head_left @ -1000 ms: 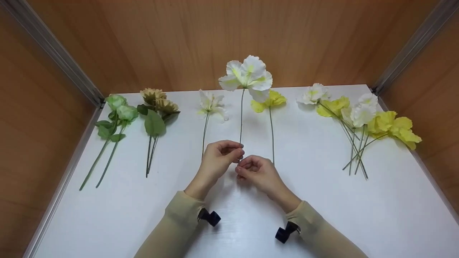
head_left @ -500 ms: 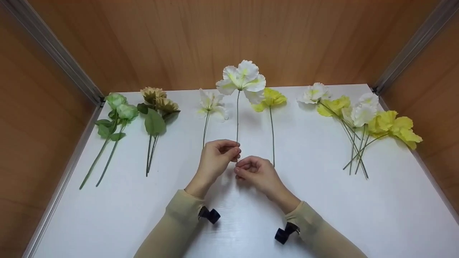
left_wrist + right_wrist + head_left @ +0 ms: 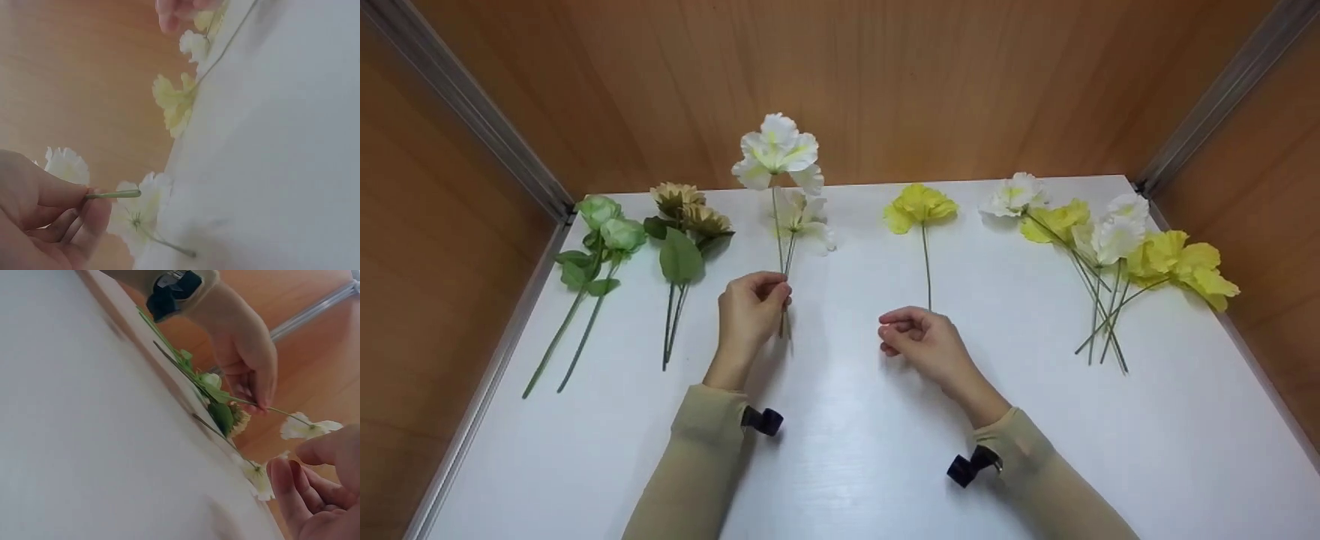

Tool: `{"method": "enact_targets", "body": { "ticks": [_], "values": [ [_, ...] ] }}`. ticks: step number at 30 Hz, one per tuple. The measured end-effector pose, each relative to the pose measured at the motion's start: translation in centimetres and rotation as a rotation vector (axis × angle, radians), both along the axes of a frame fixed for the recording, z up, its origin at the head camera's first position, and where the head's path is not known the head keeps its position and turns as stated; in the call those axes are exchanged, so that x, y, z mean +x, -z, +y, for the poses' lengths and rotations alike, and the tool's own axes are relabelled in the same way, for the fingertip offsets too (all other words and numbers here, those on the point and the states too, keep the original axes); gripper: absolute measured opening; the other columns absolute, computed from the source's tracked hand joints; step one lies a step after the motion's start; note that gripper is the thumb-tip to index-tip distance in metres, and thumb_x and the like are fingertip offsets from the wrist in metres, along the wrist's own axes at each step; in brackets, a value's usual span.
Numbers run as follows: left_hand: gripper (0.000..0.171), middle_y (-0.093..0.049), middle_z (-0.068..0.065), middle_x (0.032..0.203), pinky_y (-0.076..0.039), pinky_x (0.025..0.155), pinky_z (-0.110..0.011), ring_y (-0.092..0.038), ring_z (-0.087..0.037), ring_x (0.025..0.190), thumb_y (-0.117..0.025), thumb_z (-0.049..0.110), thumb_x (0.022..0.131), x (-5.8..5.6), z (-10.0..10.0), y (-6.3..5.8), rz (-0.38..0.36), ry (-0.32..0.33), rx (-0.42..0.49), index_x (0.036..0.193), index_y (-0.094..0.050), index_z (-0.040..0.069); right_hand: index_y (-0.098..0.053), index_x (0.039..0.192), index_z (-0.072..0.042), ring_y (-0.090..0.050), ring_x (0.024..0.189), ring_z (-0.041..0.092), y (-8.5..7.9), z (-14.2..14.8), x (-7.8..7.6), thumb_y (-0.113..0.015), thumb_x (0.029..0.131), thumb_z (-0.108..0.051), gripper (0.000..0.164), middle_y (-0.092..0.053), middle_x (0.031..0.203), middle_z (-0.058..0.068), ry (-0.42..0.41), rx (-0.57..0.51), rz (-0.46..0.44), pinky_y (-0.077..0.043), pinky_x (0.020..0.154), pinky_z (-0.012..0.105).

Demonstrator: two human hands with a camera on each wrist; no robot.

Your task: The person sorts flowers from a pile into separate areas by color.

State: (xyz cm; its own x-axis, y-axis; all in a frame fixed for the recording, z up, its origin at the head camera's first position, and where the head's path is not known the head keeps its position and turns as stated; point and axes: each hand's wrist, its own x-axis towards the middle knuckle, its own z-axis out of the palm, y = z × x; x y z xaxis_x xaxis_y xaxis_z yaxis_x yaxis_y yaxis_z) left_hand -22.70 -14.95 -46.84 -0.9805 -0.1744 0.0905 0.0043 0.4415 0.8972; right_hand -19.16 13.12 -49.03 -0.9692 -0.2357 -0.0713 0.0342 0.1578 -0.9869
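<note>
My left hand (image 3: 750,309) pinches the thin green stem of a white artificial flower (image 3: 777,152), its bloom raised towards the back wall. In the left wrist view the stem's cut end (image 3: 126,194) sticks out past the thumb. Below it, another white flower (image 3: 804,217) lies on the table, its stem partly overlapped by the held one. My right hand (image 3: 928,343) hovers with loosely bent fingers and nothing between them; the right wrist view shows a gap between thumb and forefinger. Just beyond it lies a yellow flower (image 3: 921,208), its lower stem hidden by the hand.
On the white table (image 3: 840,465), two green roses (image 3: 622,234) and a beige flower bunch (image 3: 706,220) lie at left. Crossed white and yellow flowers (image 3: 1162,259) lie at right. Wooden walls (image 3: 840,75) enclose the back and sides.
My left hand has carried the white flower leftward, from between the two lying flowers to over the white one. The right hand has parted from it, shifting slightly right and farther from me.
</note>
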Motion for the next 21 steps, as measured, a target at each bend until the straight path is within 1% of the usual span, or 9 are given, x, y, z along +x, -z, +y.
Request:
{"method": "enact_targets", "body": {
  "ticks": [4, 7, 9, 11, 14, 17, 19, 21],
  "values": [
    [0.017, -0.079, -0.013, 0.093, -0.054, 0.065, -0.020, -0.074, -0.022, 0.079, -0.072, 0.005, 0.101, -0.5, -1.3, 1.0, -0.050, -0.005, -0.084, 0.112, -0.082, -0.005, -0.070, 0.129, 0.009, -0.076, 0.091, 0.020, -1.1, 3.1, -1.4, -0.075, 0.105, -0.011, 0.031, -0.074, 0.108, 0.017, 0.085, 0.079, 0.001, -0.065, 0.084, 0.035],
    [0.018, -0.078, -0.013, 0.093, -0.053, 0.064, -0.022, -0.072, -0.022, 0.079, -0.071, 0.005, 0.101, -0.6, -1.6, 1.5, -0.087, 0.004, -0.131, 0.112, -0.081, -0.005, -0.068, 0.131, 0.009, -0.075, 0.091, 0.017, -1.9, 6.2, -2.4, -0.074, 0.106, -0.013, 0.034, -0.073, 0.112, 0.022, 0.158, 0.113, 0.013, -0.064, 0.086, 0.030],
    [0.018, -0.078, -0.014, 0.093, -0.054, 0.065, -0.025, -0.072, -0.023, 0.079, -0.070, 0.004, 0.101, -0.7, -1.7, 1.8, -0.108, 0.011, -0.147, 0.113, -0.081, -0.005, -0.067, 0.132, 0.011, -0.075, 0.090, 0.015, -2.5, 8.5, -3.0, -0.073, 0.107, -0.014, 0.036, -0.072, 0.115, 0.025, 0.215, 0.137, 0.025, -0.064, 0.087, 0.027],
    [0.019, -0.077, -0.015, 0.093, -0.056, 0.067, -0.031, -0.071, -0.026, 0.081, -0.068, 0.003, 0.101, -0.7, -1.7, 2.0, -0.117, 0.014, -0.173, 0.113, -0.081, -0.006, -0.067, 0.133, 0.011, -0.074, 0.089, 0.012, -3.0, 10.9, -3.3, -0.073, 0.107, -0.016, 0.037, -0.072, 0.115, 0.024, 0.285, 0.185, 0.036, -0.063, 0.086, 0.025],
    [0.020, -0.078, -0.018, 0.096, -0.059, 0.075, -0.040, -0.072, -0.030, 0.088, -0.067, 0.002, 0.101, -0.7, -1.8, 2.3, -0.128, 0.013, -0.217, 0.113, -0.081, -0.006, -0.069, 0.133, 0.007, -0.073, 0.084, 0.006, -3.5, 14.6, -3.7, -0.074, 0.107, -0.022, 0.039, -0.074, 0.113, 0.017, 0.403, 0.313, 0.051, -0.061, 0.079, 0.020],
    [0.019, -0.079, -0.019, 0.101, -0.060, 0.082, -0.046, -0.073, -0.033, 0.093, -0.068, 0.002, 0.101, -0.6, -1.9, 2.6, -0.129, 0.011, -0.257, 0.109, -0.083, -0.005, -0.072, 0.133, 0.002, -0.069, 0.078, -0.001, -3.6, 18.1, -3.6, -0.072, 0.107, -0.030, 0.042, -0.073, 0.112, 0.011, 0.505, 0.467, 0.042, -0.057, 0.071, 0.016],
    [0.018, -0.080, -0.019, 0.102, -0.061, 0.084, -0.048, -0.073, -0.033, 0.093, -0.067, 0.001, 0.100, -0.5, -1.9, 2.7, -0.122, 0.008, -0.273, 0.106, -0.083, -0.005, -0.072, 0.135, -0.001, -0.065, 0.077, -0.004, -3.5, 20.3, -3.4, -0.069, 0.107, -0.036, 0.044, -0.072, 0.113, 0.009, 0.546, 0.568, 0.013, -0.054, 0.068, 0.016],
    [0.018, -0.080, -0.019, 0.101, -0.061, 0.083, -0.048, -0.073, -0.032, 0.091, -0.067, 0.001, 0.100, -0.5, -1.9, 2.7, -0.107, -0.001, -0.288, 0.103, -0.084, -0.004, -0.072, 0.135, -0.002, -0.063, 0.081, 0.000, -3.3, 22.2, -3.0, -0.066, 0.107, -0.039, 0.047, -0.071, 0.114, 0.010, 0.576, 0.638, -0.017, -0.051, 0.069, 0.017]
  ]
}}
